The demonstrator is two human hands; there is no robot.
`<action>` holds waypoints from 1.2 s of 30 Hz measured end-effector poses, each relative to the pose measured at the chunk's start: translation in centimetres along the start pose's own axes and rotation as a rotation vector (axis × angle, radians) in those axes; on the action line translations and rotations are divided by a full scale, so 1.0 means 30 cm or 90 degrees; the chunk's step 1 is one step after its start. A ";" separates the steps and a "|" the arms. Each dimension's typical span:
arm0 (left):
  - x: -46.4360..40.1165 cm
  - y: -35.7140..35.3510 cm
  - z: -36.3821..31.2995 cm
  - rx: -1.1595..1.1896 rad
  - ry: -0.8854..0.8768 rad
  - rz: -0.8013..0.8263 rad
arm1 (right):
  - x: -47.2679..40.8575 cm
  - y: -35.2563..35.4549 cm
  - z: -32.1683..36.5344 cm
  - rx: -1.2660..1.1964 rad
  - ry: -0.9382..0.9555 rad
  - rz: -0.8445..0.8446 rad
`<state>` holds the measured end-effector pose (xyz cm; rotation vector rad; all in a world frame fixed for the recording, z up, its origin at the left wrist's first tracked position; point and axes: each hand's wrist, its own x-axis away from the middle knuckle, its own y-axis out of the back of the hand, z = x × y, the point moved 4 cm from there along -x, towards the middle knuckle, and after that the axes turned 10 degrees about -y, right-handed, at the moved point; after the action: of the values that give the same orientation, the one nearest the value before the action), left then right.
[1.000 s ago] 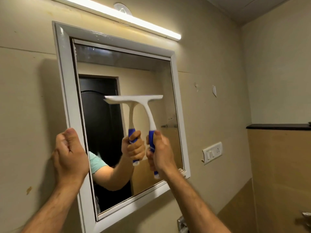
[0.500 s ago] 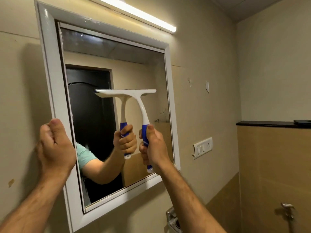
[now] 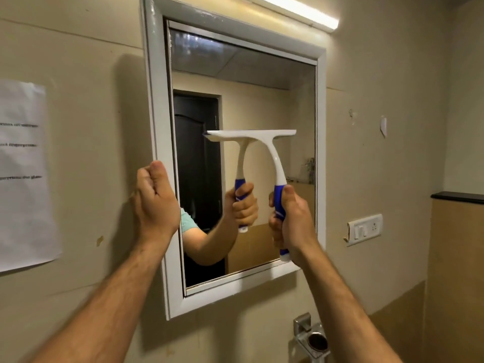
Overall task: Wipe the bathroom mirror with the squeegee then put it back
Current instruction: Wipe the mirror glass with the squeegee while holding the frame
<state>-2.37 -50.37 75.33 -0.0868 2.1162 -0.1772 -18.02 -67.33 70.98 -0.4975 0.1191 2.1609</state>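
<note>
Head view: I see the right hand [image 3: 293,226] wrapped around the squeegee [image 3: 264,158] by its blue grip, blade pressed level against the mirror [image 3: 262,87] mid-glass. Left hand [image 3: 154,203], fingers curled closed, rests on the mirror's white frame [image 3: 157,100], holding nothing.

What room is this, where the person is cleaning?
Most likely a bathroom. A framed mirror hangs under a long light, and the right hand holds a squeegee against the glass.

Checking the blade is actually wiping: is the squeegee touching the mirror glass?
Touching. In the head view the squeegee blade meets its own reflection with no gap on the mirror, held by the right hand.
</note>
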 end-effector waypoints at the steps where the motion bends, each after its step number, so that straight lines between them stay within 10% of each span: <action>1: -0.001 -0.001 0.003 -0.003 0.001 0.002 | -0.001 -0.003 -0.005 -0.001 -0.003 -0.001; 10: 0.007 0.000 -0.006 -0.015 0.004 0.030 | 0.219 0.027 -0.338 -0.036 -0.158 -0.014; 36: 0.079 0.020 0.043 -0.027 0.003 0.028 | 0.150 0.073 -0.251 -0.019 -0.122 -0.027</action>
<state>-2.50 -50.22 72.57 -0.0651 2.1249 -0.1057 -19.80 -67.22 62.11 -0.3039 -0.0296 2.1596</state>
